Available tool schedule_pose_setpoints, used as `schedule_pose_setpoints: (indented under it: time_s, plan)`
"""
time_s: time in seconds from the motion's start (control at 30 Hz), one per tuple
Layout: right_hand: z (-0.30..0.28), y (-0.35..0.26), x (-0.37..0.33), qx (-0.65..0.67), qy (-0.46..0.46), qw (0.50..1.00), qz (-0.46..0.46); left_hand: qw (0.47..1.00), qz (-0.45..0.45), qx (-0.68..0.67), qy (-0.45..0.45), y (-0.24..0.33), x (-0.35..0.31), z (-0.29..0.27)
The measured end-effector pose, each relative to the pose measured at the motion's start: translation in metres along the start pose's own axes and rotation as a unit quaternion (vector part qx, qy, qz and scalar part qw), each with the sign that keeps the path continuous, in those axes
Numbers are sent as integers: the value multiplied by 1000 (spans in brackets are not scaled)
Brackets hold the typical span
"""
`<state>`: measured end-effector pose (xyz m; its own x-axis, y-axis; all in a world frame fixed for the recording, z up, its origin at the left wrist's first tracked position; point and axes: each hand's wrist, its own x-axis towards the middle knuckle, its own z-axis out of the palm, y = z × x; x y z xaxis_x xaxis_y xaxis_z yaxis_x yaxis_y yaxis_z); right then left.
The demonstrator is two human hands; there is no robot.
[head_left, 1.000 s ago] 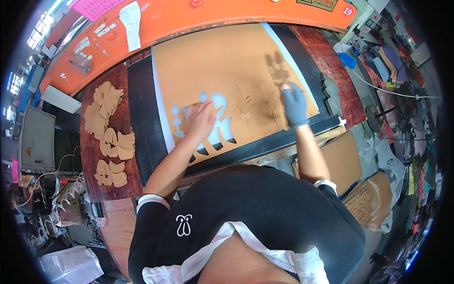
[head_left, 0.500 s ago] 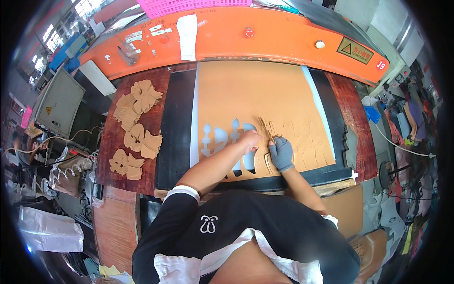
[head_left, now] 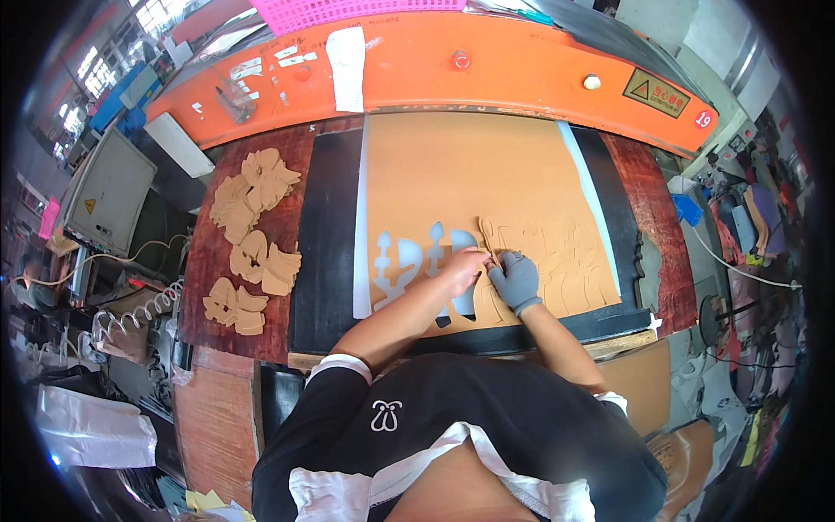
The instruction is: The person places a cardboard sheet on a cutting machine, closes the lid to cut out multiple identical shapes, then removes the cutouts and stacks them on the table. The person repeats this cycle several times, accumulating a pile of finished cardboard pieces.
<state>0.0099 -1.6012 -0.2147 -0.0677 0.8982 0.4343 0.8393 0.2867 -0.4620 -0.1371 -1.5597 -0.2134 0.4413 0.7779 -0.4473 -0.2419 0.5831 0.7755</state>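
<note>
A large tan sheet [head_left: 470,174] lies flat over a white layer on the black board. Its near left part has cut-out openings where white and black show through; cut outlines [head_left: 570,252] run across its near right part. My right hand [head_left: 519,283], in a grey glove with bare fingertips, is closed on a small upright bundle of tan cut pieces [head_left: 485,233]. My bare left hand [head_left: 465,271] meets it from the left, fingers pinched at the bundle's lower part. Its fingertips are partly hidden, and I cannot count the pieces.
Stacks of tan cut pieces [head_left: 265,261] lie on the dark red board at the left. An orange machine beam [head_left: 400,70] with a red button spans the far side, a pink basket [head_left: 348,7] above it. The black board [head_left: 326,217] borders the sheet.
My left hand has shifted slightly right and toward me, from above an opening in the sheet to the bundle in my right hand. The right hand stays nearly in place.
</note>
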Motion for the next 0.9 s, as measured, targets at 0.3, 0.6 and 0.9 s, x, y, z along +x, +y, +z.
schedule_pose_setpoints:
  time_s: [0.3,0.6,0.9]
  plan:
    - [6,6,-2,77,-4,994,72,659,413,604,175,21,-32,10]
    - [-35,28,-11,468,212,819,256,617,168,757,135,6,-7,-31]
    - [-208,51,-16,455,389,786,152,625,215,742,115,15,-2,-40]
